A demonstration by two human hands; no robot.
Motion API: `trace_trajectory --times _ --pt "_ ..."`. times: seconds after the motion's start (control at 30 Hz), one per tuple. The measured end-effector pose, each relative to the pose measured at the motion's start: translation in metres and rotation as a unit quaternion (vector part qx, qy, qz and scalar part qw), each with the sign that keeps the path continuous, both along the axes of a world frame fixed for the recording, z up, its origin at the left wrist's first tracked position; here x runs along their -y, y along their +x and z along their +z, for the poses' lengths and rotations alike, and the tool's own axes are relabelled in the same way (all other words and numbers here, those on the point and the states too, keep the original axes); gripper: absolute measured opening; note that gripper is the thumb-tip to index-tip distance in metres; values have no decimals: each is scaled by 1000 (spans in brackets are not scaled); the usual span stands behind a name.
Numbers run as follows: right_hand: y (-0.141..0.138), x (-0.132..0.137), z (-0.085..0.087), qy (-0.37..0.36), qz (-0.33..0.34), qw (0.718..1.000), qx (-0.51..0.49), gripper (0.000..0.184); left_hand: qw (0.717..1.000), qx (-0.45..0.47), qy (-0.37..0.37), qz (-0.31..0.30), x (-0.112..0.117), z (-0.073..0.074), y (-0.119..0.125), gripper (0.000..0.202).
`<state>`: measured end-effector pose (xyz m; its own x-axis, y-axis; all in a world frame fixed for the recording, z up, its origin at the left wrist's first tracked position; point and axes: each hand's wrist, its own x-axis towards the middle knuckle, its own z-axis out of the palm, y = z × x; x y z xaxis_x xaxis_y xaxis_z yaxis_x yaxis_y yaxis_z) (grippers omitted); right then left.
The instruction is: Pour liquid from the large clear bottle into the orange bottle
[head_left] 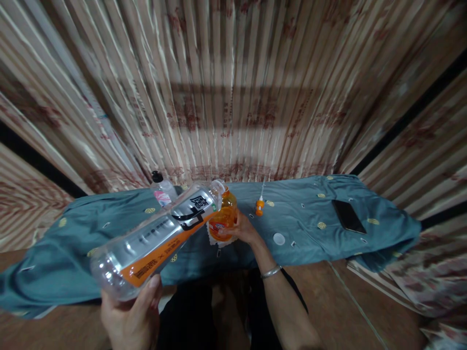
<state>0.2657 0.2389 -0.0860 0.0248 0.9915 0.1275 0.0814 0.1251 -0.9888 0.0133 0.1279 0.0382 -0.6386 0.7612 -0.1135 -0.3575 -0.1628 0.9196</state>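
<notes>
currently gripping a clear bottle (160, 238) near its base with the left hand (133, 311), thumb and fingers clamped on it. tilted, with its mouth just beside the top of an orange bottle (229, 211); cannot tell whether touching. clasping that orange bottle with the right hand (241, 229), fingers closed around its side, above a small white mat (213, 241) on the blue-green cloth (302, 218). visible left of the orange bottle: a black-topped bottle (160, 189). visible right of it: a small orange tube (259, 208), a white disc (279, 239) and, farther off, a dark phone (349, 217). hung behind it: a patterned curtain (229, 97).
</notes>
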Motion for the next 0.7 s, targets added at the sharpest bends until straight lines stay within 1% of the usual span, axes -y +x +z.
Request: trace_trajectory --times 0.13,0.3,0.47,0.7 --pt "0 1 3 -22 5 1000 -21 84 1000 7 20 -8 0 -2 0 65" --pt "-1 2 5 -21 20 999 -27 80 999 9 32 -5 -1 -8 -3 67" --pt "-3 1 1 -20 21 999 -37 86 999 0 47 -11 -3 -7 -4 67" --pt "-5 -1 1 -28 -22 999 -1 80 999 -3 40 -15 -2 -6 -3 67"
